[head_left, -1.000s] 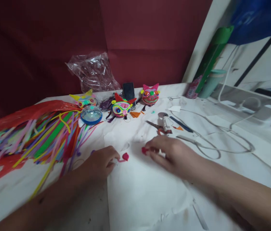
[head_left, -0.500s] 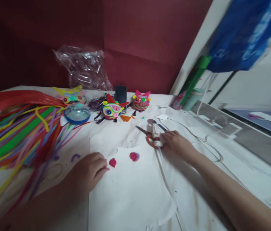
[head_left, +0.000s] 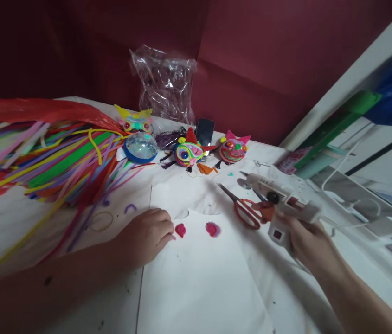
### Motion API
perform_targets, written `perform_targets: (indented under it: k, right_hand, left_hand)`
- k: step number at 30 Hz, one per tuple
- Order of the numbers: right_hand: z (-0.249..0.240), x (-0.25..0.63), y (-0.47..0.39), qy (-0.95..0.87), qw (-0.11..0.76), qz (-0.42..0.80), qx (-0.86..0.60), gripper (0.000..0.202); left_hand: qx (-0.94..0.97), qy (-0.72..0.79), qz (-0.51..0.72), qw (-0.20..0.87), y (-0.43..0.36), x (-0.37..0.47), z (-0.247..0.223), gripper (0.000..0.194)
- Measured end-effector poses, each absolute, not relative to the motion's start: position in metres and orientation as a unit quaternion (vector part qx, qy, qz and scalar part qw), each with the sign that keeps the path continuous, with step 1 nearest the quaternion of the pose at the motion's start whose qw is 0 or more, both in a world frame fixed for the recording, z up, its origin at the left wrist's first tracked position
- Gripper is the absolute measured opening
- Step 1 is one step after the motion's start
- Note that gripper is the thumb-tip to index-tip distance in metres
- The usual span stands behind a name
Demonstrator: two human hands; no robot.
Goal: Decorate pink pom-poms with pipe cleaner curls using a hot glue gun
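Left hand [head_left: 154, 234]: resting nearly closed across the left edge of the paper [head_left: 196, 287], pinching a pink strip [head_left: 173, 237].
Right hand [head_left: 305, 235]: keeping fingers wrapped around the glue gun [head_left: 282, 200], which is partly covering the scissors [head_left: 238, 200].
Red discs [head_left: 180, 230]: lying apart on the paper, between the hands.
Open room: paper stretching nearward from the discs.
Far edge: bench [head_left: 112, 304] ending behind the lion heads [head_left: 188, 155].

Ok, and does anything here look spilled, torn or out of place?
A little, yes. The white paper has a ragged edge just beyond the red pieces, as if torn. At left, coloured strips sprawl untidily from the red plastic, some trailing loose, though that may simply be working clutter.
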State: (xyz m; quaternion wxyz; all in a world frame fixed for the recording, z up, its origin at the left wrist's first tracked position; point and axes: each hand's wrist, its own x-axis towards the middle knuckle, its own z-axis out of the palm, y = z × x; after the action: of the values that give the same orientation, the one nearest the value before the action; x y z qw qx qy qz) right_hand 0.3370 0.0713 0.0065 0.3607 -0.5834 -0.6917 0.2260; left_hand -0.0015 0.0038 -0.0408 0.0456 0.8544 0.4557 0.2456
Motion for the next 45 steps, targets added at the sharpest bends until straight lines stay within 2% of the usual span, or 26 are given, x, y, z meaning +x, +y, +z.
perform_targets:
  k: [7, 13, 21, 36, 45]
  right_hand:
    - [0.008, 0.281, 0.04, -0.758, 0.179, 0.454, -0.433, 0.044]
    - [-0.013, 0.274, 0.031, -0.701, 0.136, 0.55, -0.434, 0.046]
    - [-0.013, 0.275, 0.034, -0.714, 0.092, 0.524, -0.456, 0.044]
    - [-0.01, 0.276, 0.032, -0.757, 0.129, 0.464, -0.441, 0.044]
    - [-0.003, 0.27, 0.032, -0.791, 0.119, 0.423, -0.425, 0.043]
  left_hand:
    - [0.853, 0.441, 0.278, 0.035, 0.004, -0.001, -0.041, 0.018]
    - [0.852, 0.435, 0.289, 0.037, 0.004, -0.001, -0.044, 0.018]
    - [0.851, 0.433, 0.292, 0.057, 0.004, -0.002, -0.043, 0.018]
    - [0.852, 0.438, 0.282, 0.05, 0.004, -0.001, -0.041, 0.018]
    - [0.856, 0.437, 0.272, 0.043, 0.004, -0.001, -0.04, 0.02]
